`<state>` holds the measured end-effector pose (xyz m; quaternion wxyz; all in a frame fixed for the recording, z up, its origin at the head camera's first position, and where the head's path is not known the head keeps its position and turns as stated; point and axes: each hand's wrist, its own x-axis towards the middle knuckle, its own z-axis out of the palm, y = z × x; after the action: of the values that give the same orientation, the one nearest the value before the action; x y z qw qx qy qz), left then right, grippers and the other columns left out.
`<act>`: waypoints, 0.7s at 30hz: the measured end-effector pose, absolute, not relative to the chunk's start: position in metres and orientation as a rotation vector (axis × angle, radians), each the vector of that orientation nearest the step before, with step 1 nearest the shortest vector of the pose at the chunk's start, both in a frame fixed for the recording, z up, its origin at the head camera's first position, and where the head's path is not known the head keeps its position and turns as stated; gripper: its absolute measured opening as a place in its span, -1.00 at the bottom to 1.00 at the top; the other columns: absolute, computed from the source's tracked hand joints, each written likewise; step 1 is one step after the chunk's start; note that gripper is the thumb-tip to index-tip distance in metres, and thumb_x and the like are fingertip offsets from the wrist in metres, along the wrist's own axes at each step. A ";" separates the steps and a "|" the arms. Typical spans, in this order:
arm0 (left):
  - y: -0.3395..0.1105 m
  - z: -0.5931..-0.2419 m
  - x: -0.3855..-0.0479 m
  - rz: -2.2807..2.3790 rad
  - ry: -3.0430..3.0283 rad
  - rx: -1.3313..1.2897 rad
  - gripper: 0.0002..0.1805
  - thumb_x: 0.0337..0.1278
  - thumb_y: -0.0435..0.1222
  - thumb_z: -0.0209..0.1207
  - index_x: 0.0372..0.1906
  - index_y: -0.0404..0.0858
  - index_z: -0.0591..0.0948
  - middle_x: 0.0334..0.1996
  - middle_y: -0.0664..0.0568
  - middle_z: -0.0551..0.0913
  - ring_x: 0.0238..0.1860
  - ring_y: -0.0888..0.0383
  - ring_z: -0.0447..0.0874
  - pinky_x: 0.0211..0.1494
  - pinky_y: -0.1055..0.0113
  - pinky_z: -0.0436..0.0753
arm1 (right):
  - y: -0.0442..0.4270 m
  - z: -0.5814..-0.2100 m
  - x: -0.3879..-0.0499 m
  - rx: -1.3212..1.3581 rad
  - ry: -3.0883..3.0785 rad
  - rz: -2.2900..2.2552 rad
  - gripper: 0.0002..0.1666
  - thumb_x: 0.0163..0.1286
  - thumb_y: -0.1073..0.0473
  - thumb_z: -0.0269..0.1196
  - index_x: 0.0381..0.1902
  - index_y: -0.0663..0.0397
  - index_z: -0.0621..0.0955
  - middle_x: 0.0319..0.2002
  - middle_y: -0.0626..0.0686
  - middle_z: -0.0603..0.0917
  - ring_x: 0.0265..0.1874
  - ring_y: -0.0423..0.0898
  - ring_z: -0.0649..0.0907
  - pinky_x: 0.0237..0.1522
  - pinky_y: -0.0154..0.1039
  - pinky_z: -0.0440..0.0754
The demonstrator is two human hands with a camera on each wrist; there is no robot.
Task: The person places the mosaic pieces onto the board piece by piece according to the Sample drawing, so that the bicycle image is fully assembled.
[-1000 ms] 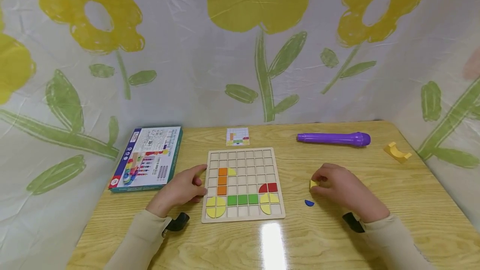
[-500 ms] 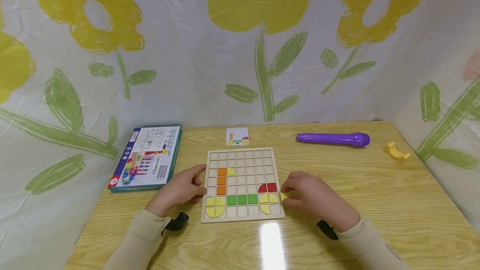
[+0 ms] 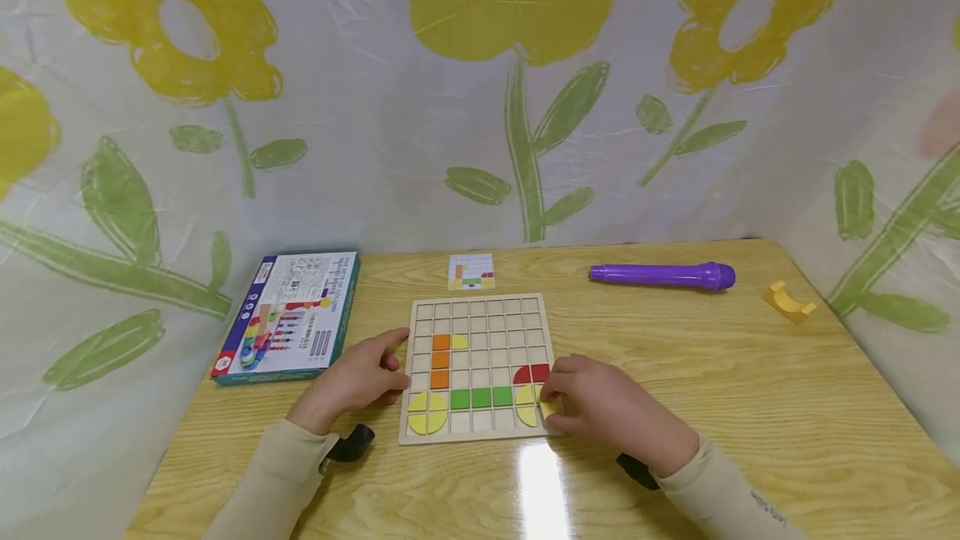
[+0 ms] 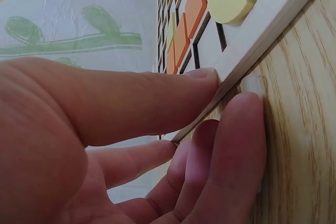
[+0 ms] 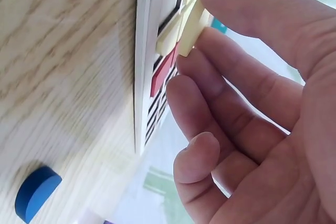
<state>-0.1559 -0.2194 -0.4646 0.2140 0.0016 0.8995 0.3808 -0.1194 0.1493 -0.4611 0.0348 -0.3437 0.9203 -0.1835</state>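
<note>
My right hand (image 3: 611, 411) pinches a yellow quarter-circle tile (image 5: 195, 22) between thumb and fingers, over the lower right corner of the wooden grid board (image 3: 480, 327). Other yellow quarter circles (image 3: 527, 415) and red tiles (image 3: 522, 375) lie in the cells beside it. At the board's left edge, the index finger and thumb of my left hand (image 3: 352, 382) touch the rim. Orange squares (image 3: 440, 361), green squares (image 3: 481, 397) and a yellow circle of quarters (image 3: 427, 413) fill cells on the left and bottom. The right wrist view shows a blue half-circle piece (image 5: 37, 192) on the table.
A small pattern card (image 3: 472, 272) lies behind the board. To the left is a boxed toy set (image 3: 292, 315). A purple toy microphone (image 3: 660, 275) and a yellow arch-shaped block (image 3: 789, 302) lie at the back right of the wooden table (image 3: 712, 340).
My right hand has picked up the yellow tile from the table on the right and carried it left to the board's lower right corner. The left hand stays at the board's edge.
</note>
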 end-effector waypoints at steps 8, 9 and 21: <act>-0.219 -0.465 -0.156 1.051 2.492 -0.006 -0.14 0.32 -0.39 0.39 0.66 -0.24 0.31 -0.17 -0.08 0.54 -0.38 0.09 0.65 -0.28 0.29 0.68 | 0.145 -0.464 -0.117 -1.111 2.837 -0.513 -0.77 0.23 0.05 0.63 -0.20 -0.09 0.82 -0.21 -0.19 0.71 -0.24 -0.31 0.64 -0.11 -0.26 0.75; -0.219 -0.465 -0.156 1.052 2.491 -0.006 -0.14 0.32 -0.39 0.39 0.66 -0.24 0.32 -0.17 -0.08 0.54 -0.39 0.09 0.65 -0.28 0.29 0.68 | 0.145 -0.464 -0.117 -1.111 2.841 -0.507 -0.77 0.23 0.05 0.63 -0.21 -0.10 0.82 -0.21 -0.19 0.71 -0.23 -0.31 0.64 -0.11 -0.26 0.75; -0.219 -0.466 -0.157 1.051 2.488 -0.008 -0.14 0.34 -0.38 0.39 0.67 -0.22 0.31 -0.18 -0.08 0.53 -0.39 0.09 0.64 -0.30 0.29 0.65 | 0.145 -0.467 -0.118 -1.100 2.863 -0.495 -0.78 0.22 0.05 0.62 -0.23 -0.11 0.80 -0.24 -0.19 0.69 -0.26 -0.31 0.60 -0.15 -0.26 0.72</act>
<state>-0.1573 -0.2189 -0.4660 0.2187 -0.0028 0.8989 0.3796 -0.1178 0.1448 -0.4672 0.0173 -0.3539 0.9215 -0.1592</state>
